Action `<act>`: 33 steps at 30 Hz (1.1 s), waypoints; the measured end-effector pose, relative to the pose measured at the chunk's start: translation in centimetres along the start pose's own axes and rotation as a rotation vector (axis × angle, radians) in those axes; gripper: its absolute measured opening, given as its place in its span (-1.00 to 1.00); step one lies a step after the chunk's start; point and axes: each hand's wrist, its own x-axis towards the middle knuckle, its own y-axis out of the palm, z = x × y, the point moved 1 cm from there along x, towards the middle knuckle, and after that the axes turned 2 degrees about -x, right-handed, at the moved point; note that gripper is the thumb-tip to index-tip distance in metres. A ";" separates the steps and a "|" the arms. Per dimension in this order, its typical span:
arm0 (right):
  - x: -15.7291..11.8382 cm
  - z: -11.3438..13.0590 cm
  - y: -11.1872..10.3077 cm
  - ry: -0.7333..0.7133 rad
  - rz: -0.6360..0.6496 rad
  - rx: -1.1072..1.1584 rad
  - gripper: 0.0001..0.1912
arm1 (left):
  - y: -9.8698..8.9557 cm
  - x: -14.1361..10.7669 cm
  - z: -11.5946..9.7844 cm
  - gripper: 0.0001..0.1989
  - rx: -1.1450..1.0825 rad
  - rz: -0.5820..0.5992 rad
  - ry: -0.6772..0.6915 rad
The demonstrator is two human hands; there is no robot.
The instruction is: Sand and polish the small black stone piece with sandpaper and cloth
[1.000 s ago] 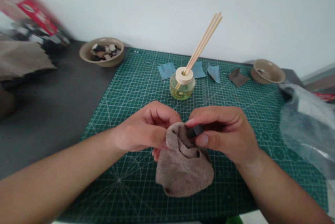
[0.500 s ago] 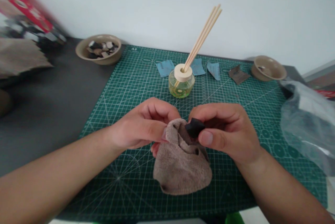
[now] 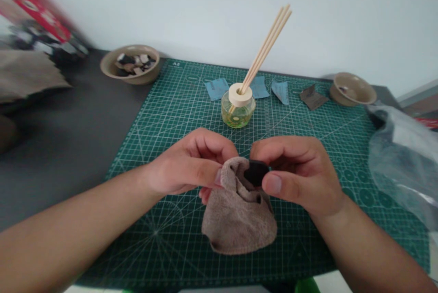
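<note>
A folded brown terry cloth (image 3: 238,220) hangs gathered from my left hand (image 3: 188,163), whose fingers pinch its upper edge. My right hand (image 3: 297,172) is shut on a small dark flat piece (image 3: 256,173), holding it between thumb and fingers at the mouth of the cloth. Part of the piece is hidden by the thumb and cloth. The two hands are close together, with the cloth's fold between them. Below them, the cloth's lower part rests on the mat.
A green cutting mat (image 3: 301,247) holds a reed diffuser (image 3: 237,109), blue sandpaper scraps (image 3: 216,88), a dark scrap (image 3: 313,99) and a tan bowl (image 3: 352,90). Another tan bowl (image 3: 130,65) holds dark and pale pieces. A plastic bag (image 3: 400,160) lies at right.
The dark piece has turned in my right fingers, now showing a broader face and sitting lower at the cloth's mouth. The view has shifted slightly.
</note>
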 end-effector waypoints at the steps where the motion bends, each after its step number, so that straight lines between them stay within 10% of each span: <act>1: 0.0 0.0 0.0 -0.001 0.001 -0.013 -0.92 | 0.0 0.0 0.0 -0.73 0.005 0.001 -0.003; 33: 0.2 -0.3 0.3 -0.068 0.056 -0.180 -0.88 | 0.5 0.7 0.1 -0.84 0.034 0.051 -0.204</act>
